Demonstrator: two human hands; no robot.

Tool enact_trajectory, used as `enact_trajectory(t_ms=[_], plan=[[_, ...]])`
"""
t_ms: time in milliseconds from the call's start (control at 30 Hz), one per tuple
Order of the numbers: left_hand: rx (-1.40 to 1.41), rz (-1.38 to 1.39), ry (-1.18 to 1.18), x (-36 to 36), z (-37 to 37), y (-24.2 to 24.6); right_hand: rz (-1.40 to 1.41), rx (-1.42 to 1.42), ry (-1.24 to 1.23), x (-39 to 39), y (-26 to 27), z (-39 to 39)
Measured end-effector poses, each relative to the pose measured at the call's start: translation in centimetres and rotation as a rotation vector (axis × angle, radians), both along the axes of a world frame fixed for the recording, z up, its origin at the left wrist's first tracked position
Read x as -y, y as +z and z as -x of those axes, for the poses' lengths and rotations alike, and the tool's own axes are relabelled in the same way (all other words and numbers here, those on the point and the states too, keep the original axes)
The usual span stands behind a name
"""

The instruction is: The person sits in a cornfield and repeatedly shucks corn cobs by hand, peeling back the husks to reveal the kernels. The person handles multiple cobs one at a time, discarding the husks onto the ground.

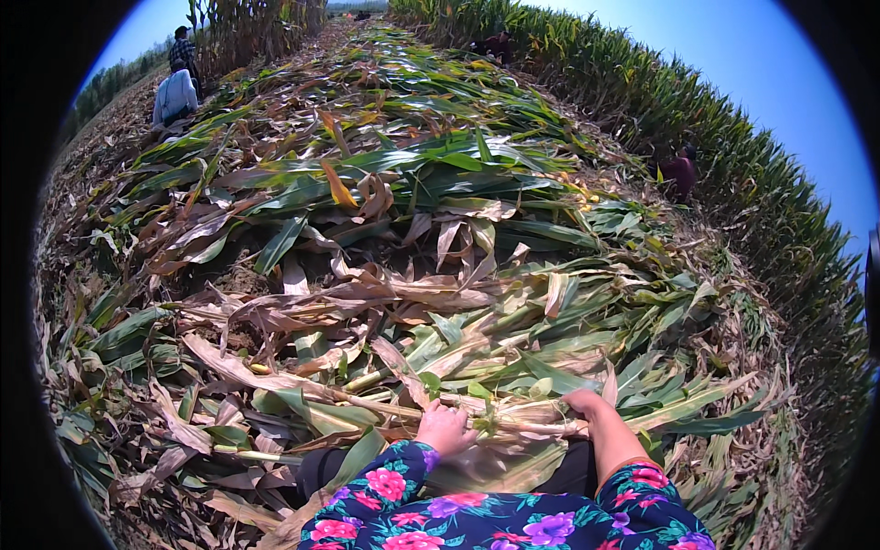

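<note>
Low in the picture, right in front of my body, both hands are on a bundle of cut corn stalks (519,410). My left hand (445,427) curls its fingers over the stalks, with broad green leaves close by. At the bundle's right part, my right hand (586,407) wraps around the stalks, its fingertips partly hidden by leaves. A thin green vine (487,416) with small leaves is tangled among the stalks between my hands. Dry tan husks and leaves (234,364) spread out to the left of the bundle.
Felled corn plants (426,172) cover the ground ahead. Standing corn (729,158) lines the right side, with a person in dark red (679,172) beside it. Two people, one in a white top (175,95), one in a checked shirt (183,51), are at the far left. Yellow ears (590,196) lie right of centre.
</note>
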State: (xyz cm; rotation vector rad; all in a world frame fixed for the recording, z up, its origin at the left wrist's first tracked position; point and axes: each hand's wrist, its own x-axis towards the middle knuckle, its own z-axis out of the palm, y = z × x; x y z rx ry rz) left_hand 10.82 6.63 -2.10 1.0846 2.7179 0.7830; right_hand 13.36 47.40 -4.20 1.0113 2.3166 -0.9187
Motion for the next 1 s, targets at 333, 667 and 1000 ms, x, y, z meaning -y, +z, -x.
enact_trajectory(t_ms=[333,667,1000], plan=[[0.029,-0.028,-0.099,-2.9,-0.7,-1.7,0.156,-0.733,-0.041,4.9,6.4,2.6],[-0.007,0.119,-0.157,-4.1,-1.3,-2.7,0.062,-0.676,-0.210,4.6,1.6,1.0],[-0.115,0.145,-0.175,-4.8,-2.1,-6.7,-0.312,-0.770,0.354,12.7,7.4,2.9]])
